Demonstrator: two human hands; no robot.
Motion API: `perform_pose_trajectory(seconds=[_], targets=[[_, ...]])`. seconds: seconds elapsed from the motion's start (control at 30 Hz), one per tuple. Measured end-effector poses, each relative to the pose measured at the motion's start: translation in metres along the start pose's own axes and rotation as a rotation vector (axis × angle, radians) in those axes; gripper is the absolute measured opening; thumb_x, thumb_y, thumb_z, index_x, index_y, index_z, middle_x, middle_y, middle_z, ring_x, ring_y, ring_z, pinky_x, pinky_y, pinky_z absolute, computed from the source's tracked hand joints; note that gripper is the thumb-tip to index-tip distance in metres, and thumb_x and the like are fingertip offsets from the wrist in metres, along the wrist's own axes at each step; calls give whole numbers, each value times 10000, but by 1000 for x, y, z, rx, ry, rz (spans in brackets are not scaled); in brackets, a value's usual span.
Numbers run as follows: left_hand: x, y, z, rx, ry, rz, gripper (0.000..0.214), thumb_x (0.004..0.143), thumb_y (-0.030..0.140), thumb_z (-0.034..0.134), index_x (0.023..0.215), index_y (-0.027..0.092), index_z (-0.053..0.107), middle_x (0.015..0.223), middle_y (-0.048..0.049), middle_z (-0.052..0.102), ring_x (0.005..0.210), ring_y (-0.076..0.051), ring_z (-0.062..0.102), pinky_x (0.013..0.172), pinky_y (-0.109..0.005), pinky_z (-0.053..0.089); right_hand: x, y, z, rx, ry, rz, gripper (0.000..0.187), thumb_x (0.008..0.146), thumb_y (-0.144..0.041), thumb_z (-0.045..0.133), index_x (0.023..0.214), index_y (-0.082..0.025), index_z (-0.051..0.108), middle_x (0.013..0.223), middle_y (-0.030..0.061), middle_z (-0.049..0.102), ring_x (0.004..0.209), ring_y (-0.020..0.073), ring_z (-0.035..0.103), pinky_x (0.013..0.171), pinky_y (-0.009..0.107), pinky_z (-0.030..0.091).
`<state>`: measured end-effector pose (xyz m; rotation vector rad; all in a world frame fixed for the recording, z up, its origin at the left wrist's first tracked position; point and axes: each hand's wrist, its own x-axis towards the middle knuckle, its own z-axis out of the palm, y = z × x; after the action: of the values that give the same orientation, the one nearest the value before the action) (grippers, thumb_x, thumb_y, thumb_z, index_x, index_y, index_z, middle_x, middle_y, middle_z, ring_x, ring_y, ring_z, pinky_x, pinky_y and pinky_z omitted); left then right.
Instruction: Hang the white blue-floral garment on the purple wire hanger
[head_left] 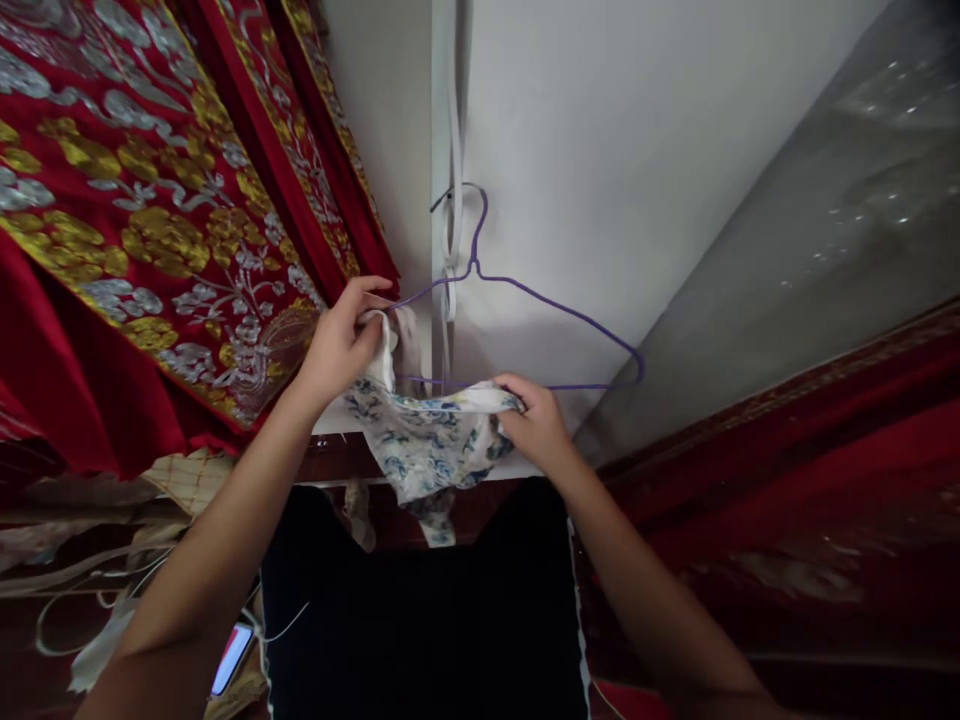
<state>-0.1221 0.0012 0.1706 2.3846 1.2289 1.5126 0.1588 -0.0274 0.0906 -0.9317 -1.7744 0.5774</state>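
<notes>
A purple wire hanger (574,310) hangs against the pale wall, its hook near a white strip. Partly over its left arm sits a white garment with a blue floral print (431,440), its lower part drooping towards my lap. My left hand (345,335) pinches the garment's white edge at the hanger's left end, which the hand and cloth hide. With its thumb on top, my right hand (536,420) grips the garment's other edge just below the hanger's bottom bar. The hanger's right end is bare of cloth.
Red cloth with gold and silver embroidery (172,230) hangs on the left. A grey, sparkly translucent sheet (847,230) is at the right, above red fabric (847,470). A lit phone (232,658) and white cables (67,600) lie at lower left.
</notes>
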Motion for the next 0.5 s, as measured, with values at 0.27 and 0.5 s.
perform_pose_trajectory(seconds=[0.27,0.5], targets=[[9,-15,-9,140,-81,4,299,933,189,467,1141,195,682,1097,-69,663,1010,-208,617,923,-348,478,-6,-10,-63,-64,484,132,1031,613,-206,810,1530,-219,341,735,-9,661,635,176,641,583,257,509],[14,-25,-8,134,49,-49,176,910,301,578,954,186,704,962,-62,558,963,-207,561,866,-342,473,6,-38,-122,-125,197,356,531,719,-428,796,1176,-166,730,510,-22,573,422,95,467,407,208,350]])
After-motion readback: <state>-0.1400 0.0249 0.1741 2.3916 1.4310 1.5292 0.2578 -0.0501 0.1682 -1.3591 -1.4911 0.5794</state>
